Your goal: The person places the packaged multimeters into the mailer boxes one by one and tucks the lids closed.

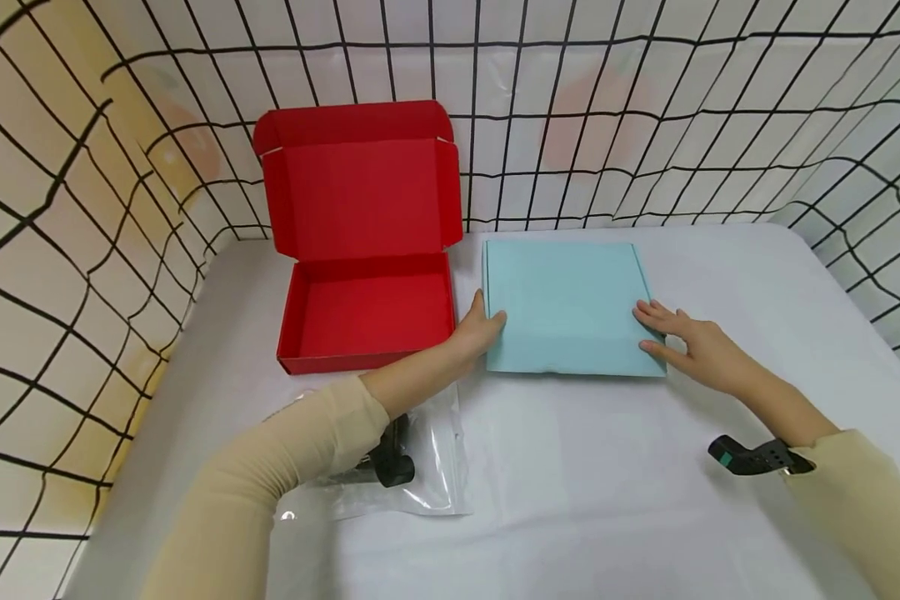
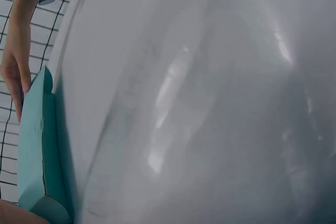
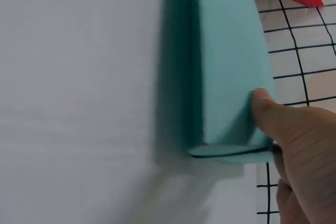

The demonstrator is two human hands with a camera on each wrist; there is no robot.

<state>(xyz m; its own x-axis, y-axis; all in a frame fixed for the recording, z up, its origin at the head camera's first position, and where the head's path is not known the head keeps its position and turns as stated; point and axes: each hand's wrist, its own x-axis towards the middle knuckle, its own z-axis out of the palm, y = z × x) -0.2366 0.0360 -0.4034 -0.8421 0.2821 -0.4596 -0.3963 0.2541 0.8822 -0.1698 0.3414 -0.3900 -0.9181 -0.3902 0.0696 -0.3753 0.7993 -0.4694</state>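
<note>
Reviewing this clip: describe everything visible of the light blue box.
The light blue box is shallow and nearly square, with a plain matte surface that looks like cardboard. Its lid is shut, so any contents are hidden, and seams show along its sides. It lies flat on the white table, right of the open red box. The left hand touches its left edge, thumb on top; the right hand touches its right edge.

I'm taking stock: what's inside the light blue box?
The light blue box is closed, so its inside is covered and cannot be seen; only the outside shows, with the left hand and right hand at opposite edges.
</note>
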